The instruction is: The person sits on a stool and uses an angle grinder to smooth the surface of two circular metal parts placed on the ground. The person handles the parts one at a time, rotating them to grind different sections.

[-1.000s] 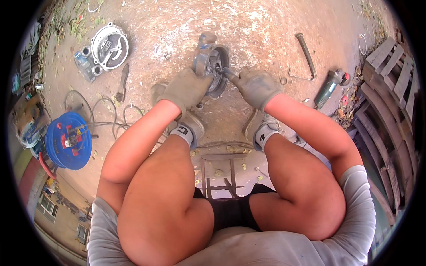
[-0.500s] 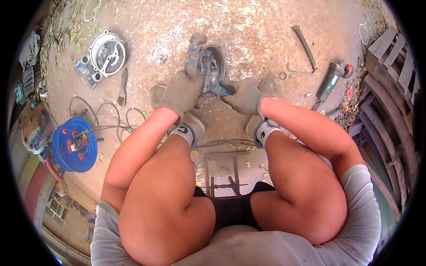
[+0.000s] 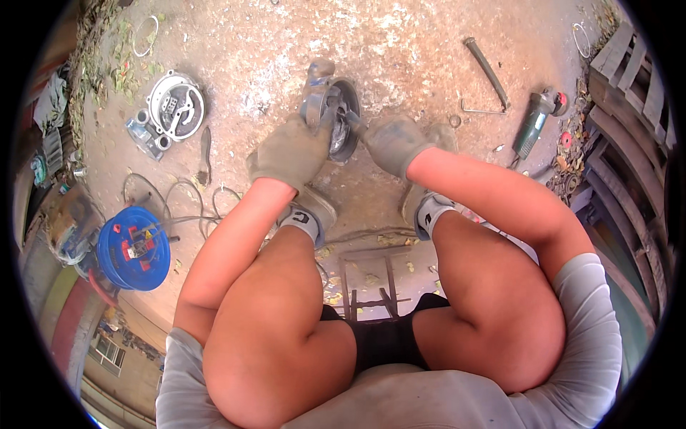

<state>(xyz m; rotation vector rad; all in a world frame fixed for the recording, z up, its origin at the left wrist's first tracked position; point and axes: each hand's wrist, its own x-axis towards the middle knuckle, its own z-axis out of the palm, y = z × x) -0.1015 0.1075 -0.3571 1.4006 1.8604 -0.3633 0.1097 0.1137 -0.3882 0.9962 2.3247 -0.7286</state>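
A round, hollow grey metal housing [image 3: 350, 149] with a stubby neck at its far side sits on the ground between my feet. My gloved left hand [image 3: 294, 150] is closed on its near left rim, steadying it. My gloved right hand [image 3: 396, 144] is closed around a slim dark hand tool [image 3: 351, 120], whose tip reaches into the housing's opening. The glove hides most of that tool, so its exact kind does not show. Inside the hollow, the inner parts are partly covered by my left fingers.
A similar open metal housing [image 3: 176, 107] lies at the left, beside a dark-handled tool [image 3: 206, 156]. A blue cable reel [image 3: 121, 266] trails its cord nearby. To the right are a long bolt [image 3: 487, 74], a hex key [image 3: 484, 111], an angle grinder [image 3: 534, 127] and wooden pallets [image 3: 625, 168].
My right hand has shifted slightly left, and the tool in it now angles into the housing. The housing has turned a little under my left hand. My view has also moved slightly.
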